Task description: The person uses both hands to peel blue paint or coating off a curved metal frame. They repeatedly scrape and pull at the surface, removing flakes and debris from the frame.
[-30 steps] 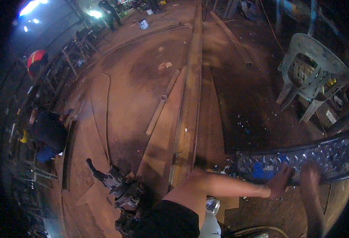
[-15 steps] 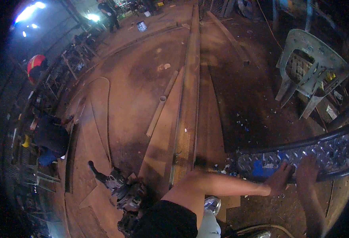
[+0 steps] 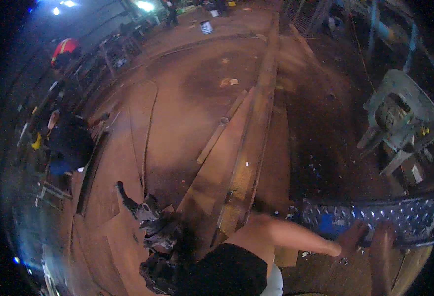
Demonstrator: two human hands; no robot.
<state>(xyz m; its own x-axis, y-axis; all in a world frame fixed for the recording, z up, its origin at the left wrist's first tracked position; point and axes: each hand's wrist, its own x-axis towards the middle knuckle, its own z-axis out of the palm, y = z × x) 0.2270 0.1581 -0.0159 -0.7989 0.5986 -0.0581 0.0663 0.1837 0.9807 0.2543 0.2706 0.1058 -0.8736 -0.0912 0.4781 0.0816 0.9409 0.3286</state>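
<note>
To my right is a long, slightly curved tread-plate step with a raised diamond pattern, dark tubular edges and a blue patch. My left hand reaches across to its near edge, and the fingers look curled over it. Close beside it, my right hand is closed on the same edge, its fingertips over the plate. Both hands are dim and somewhat blurred, so the fingers' undersides are hidden. My left arm wears a short dark sleeve.
A steel beam runs away from me, with a pipe to its left. Left of my arm stands dark machinery. A worn plastic chair is at right. A person crouches at left; another wears red.
The whole view has shifted, so floor, chair and step appear lower and mostly farther right. Both hands stay at the step's near edge. The crouching person's arm now reaches out farther.
</note>
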